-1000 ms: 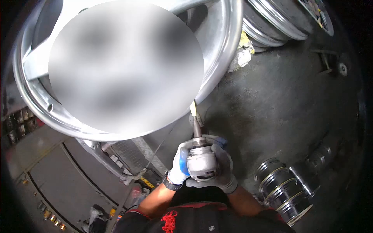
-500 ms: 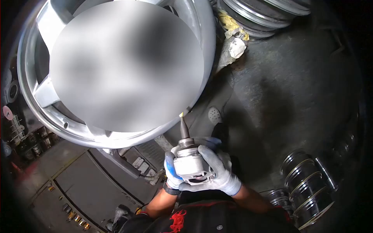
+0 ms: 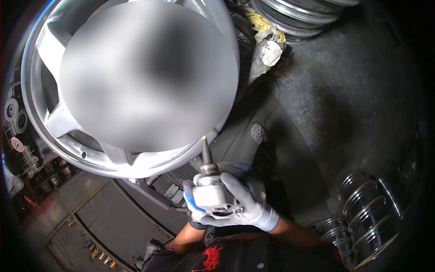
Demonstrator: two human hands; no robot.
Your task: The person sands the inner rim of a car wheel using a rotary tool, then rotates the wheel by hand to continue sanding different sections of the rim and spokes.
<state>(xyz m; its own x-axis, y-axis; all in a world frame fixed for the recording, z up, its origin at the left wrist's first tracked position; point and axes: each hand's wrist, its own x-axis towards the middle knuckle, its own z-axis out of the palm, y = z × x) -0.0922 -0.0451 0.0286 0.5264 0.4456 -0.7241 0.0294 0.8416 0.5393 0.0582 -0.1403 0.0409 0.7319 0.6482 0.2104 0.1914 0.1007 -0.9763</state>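
Between both gloved hands I hold a silver die grinder (image 3: 212, 192), a power tool with a narrow tapered spindle. Its yellowish tip overlaps the lower right edge of a large silver alloy wheel (image 3: 143, 170). My left hand (image 3: 192, 203), in a white and blue glove with a dark band at the wrist, is wrapped round the left side of the tool body. My right hand (image 3: 253, 204), in a whitish glove, grips its right side with the thumb on top. A grey blur covers the middle of the wheel.
Stacked wheels (image 3: 299, 16) stand at the top right beside a paper-wrapped bundle (image 3: 267, 54). More shiny rims (image 3: 367, 217) are piled at the lower right. A shoe (image 3: 258, 132) shows on the grey floor. Discs and small parts (image 3: 20, 122) line the left side.
The grinder and both hands sit slightly further left in the view, still gripping. The wheel and floor have shifted a little as the camera turned.
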